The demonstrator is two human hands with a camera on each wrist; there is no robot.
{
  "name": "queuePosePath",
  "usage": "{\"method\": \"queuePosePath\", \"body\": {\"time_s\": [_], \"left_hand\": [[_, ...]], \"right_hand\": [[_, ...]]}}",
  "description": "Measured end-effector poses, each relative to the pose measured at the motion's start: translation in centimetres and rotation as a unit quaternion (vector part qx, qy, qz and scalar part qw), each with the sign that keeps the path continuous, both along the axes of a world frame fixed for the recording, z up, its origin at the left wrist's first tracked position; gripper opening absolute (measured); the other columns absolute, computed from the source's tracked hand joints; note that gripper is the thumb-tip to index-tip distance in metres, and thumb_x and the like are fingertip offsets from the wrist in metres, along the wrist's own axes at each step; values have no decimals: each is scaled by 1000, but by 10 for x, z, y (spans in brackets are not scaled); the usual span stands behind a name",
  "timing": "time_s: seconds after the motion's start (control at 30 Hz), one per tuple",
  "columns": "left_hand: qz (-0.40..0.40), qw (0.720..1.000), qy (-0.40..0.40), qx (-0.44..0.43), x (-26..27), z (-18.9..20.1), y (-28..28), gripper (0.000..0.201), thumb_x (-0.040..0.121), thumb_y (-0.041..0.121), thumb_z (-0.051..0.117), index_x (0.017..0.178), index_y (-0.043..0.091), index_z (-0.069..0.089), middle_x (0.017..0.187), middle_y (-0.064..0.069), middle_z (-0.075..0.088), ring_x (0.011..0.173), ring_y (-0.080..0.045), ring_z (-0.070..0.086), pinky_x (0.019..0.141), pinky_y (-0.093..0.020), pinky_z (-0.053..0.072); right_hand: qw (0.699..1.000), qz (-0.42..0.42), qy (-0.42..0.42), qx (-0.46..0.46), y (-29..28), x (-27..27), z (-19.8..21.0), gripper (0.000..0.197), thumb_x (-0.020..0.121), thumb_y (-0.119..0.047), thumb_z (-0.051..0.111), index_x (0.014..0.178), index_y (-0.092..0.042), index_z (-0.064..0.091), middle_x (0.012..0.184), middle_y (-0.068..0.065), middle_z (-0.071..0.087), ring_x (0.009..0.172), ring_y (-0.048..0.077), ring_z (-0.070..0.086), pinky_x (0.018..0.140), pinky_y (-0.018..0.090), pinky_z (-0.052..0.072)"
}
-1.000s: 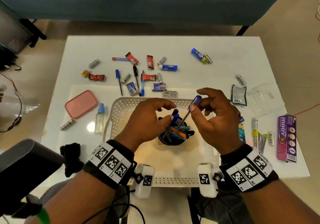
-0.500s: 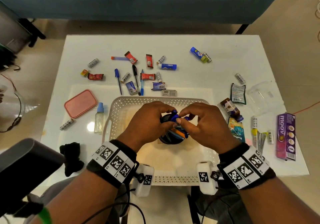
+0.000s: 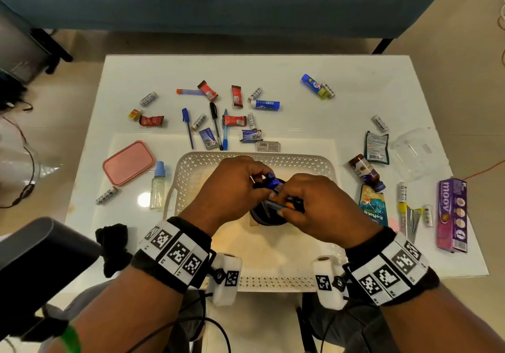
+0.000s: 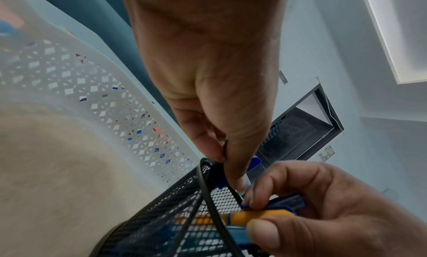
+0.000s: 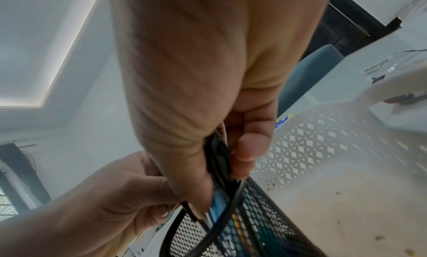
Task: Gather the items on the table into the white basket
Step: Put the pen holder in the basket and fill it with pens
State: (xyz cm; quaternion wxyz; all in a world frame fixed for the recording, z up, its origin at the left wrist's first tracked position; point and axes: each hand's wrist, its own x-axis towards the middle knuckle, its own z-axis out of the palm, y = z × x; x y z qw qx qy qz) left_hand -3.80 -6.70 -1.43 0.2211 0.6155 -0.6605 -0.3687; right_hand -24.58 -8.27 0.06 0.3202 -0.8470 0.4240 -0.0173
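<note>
Over the white basket (image 3: 188,186), your two hands meet at the black mesh cup (image 4: 161,215).
Your left hand (image 3: 232,188) pinches the cup's rim; your right hand (image 3: 319,205) grips pens (image 4: 261,215) in it. More items lie beyond your hands on the counter (image 3: 273,71).

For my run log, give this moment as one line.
left hand: pinches pen cup rim | right hand: grips pens | cup in white basket

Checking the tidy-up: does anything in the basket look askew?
Yes. The black mesh pen cup in the white basket is tilted, not upright. The left hand pinches its rim, and the right hand grips the pens sticking out.
</note>
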Motion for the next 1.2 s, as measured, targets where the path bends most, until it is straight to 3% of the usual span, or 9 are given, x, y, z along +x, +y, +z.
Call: {"method": "queuePosePath", "body": {"time_s": [0.2, 0.43, 0.63, 0.73, 0.8, 0.9, 0.97, 1.07, 1.2], "left_hand": [[-10, 999, 27, -23, 5, 7, 0, 24, 74, 26, 88, 95, 33, 78, 82, 15, 64, 77, -3, 60, 68, -19, 47], [-26, 999, 35, -8, 1, 5, 1, 30, 74, 27, 88, 101, 34, 78, 87, 11, 68, 76, -6, 63, 75, -35, 56], [-7, 996, 87, 35, 0, 2, 3, 41, 77, 13, 86, 114, 29, 74, 88, 10, 72, 77, -3, 68, 73, -16, 55], [-4, 995, 96, 29, -2, 1, 3, 42, 78, 11, 84, 116, 28, 75, 91, 12, 73, 81, -2, 67, 75, -14, 53], [-7, 995, 94, 15, -2, 0, 3, 40, 81, 14, 83, 118, 28, 75, 95, 14, 71, 83, -2, 67, 77, -14, 53], [-24, 995, 96, -28, -1, 2, 3, 36, 86, 17, 78, 120, 28, 74, 96, 14, 67, 86, -5, 66, 80, -23, 56], [-37, 994, 90, -54, 0, 4, 3, 32, 89, 21, 73, 119, 31, 74, 99, 10, 66, 88, -7, 65, 79, -31, 57], [-42, 994, 70, -75, -1, 4, 3, 31, 91, 25, 67, 122, 29, 73, 103, 10, 65, 89, -7, 64, 77, -39, 57], [-24, 990, 98, -102, -1, 8, 4, 35, 92, 13, 68, 124, 28, 71, 107, 10, 70, 93, -7, 66, 77, -28, 58]], "right_hand": [[992, -64, -103, 14, -3, -4, 7, 7, 75, -26, 72, 80, -29, 74, 76, -12, 68, 71, 7, 62, 63, 29, 50], [991, -78, -112, 9, -5, -3, -1, 8, 80, -26, 76, 88, -29, 74, 78, -14, 68, 72, 4, 61, 62, 24, 48], [982, -109, -155, 7, -6, -6, 2, 22, 79, -15, 76, 98, -25, 72, 83, -11, 68, 70, 13, 65, 60, 26, 52], [976, -126, -175, 11, -7, -7, 0, 23, 84, -8, 70, 98, -26, 72, 83, -11, 69, 71, 10, 65, 60, 22, 51], [975, -137, -173, 5, -8, -7, -2, 18, 91, -12, 66, 99, -28, 71, 80, -12, 69, 69, 8, 64, 61, 22, 51], [974, -138, -179, 8, -9, -8, -7, 15, 95, -16, 63, 102, -27, 70, 82, -7, 70, 72, 14, 66, 67, 39, 54], [975, -133, -180, 9, -10, -9, -9, 14, 96, -17, 62, 103, -27, 70, 81, -4, 71, 71, 19, 67, 66, 43, 54], [977, -129, -172, 2, -9, -7, -9, 12, 96, -20, 63, 104, -27, 69, 78, -3, 70, 65, 17, 65, 62, 40, 53], [976, -135, -167, -14, -9, -6, -9, 10, 95, -24, 66, 104, -27, 69, 75, -10, 69, 62, 10, 62, 58, 29, 51]]}}
